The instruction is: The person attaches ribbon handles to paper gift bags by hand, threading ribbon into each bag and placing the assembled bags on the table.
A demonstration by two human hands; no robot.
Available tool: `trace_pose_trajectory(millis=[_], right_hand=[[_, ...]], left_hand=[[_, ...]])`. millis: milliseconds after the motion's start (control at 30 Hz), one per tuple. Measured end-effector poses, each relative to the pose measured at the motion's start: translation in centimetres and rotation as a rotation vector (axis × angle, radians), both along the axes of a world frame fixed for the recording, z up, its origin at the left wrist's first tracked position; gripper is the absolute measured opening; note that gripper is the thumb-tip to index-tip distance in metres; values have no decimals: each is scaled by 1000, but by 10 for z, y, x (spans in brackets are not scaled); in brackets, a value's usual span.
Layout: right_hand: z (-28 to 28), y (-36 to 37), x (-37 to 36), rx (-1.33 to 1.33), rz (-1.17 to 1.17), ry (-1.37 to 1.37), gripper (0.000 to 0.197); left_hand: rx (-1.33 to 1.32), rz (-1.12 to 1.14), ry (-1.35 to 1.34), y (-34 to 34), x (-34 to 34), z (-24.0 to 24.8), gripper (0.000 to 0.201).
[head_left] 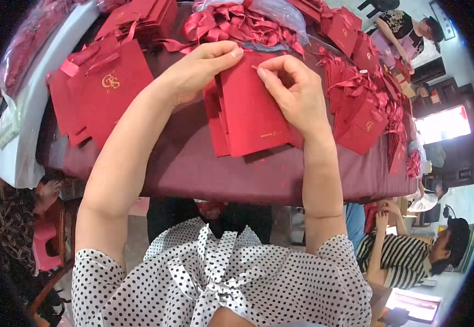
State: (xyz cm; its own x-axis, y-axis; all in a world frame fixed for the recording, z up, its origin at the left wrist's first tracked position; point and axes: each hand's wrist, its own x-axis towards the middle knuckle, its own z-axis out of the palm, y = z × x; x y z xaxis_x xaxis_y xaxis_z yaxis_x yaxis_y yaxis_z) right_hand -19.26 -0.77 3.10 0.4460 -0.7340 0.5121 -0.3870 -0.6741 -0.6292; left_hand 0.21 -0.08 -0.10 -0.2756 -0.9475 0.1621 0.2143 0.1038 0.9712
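A small red paper gift bag (253, 114) with small gold print near its bottom lies on the table before me, over other red bags (216, 122). My left hand (209, 68) is closed at its upper left corner, thumb and fingers pinched on the top edge. Over the upper right part of the bag, my right hand (297, 92) is closed in a pinch; a tiny pale tip shows at its fingertips, too small to name. Just beyond both hands is a heap of red satin ribbons (231, 24) in clear plastic.
Ribboned red bags (103, 82) lie to the left, with a taller stack (139, 19) behind. More bags (359, 120) crowd the right side of the maroon tablecloth (177, 158). A person in a striped shirt (406, 253) sits at the right; another person (403, 32) is farther back.
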Motion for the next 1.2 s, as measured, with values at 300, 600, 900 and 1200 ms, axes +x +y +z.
trace_pose_trajectory(millis=[300, 600, 900, 1200], right_hand=[[1, 13, 9, -57, -20, 64, 11], [1, 6, 0, 168, -47, 5, 12], [-2, 6, 2, 218, 6, -19, 10], [-12, 16, 15, -437, -64, 227, 8]], left_hand=[[-183, -18, -244, -4, 1, -7, 21], [-251, -8, -230, -6, 1, -10, 24], [-259, 0, -300, 0, 1, -4, 22], [-457, 103, -452, 0, -6, -5, 19]])
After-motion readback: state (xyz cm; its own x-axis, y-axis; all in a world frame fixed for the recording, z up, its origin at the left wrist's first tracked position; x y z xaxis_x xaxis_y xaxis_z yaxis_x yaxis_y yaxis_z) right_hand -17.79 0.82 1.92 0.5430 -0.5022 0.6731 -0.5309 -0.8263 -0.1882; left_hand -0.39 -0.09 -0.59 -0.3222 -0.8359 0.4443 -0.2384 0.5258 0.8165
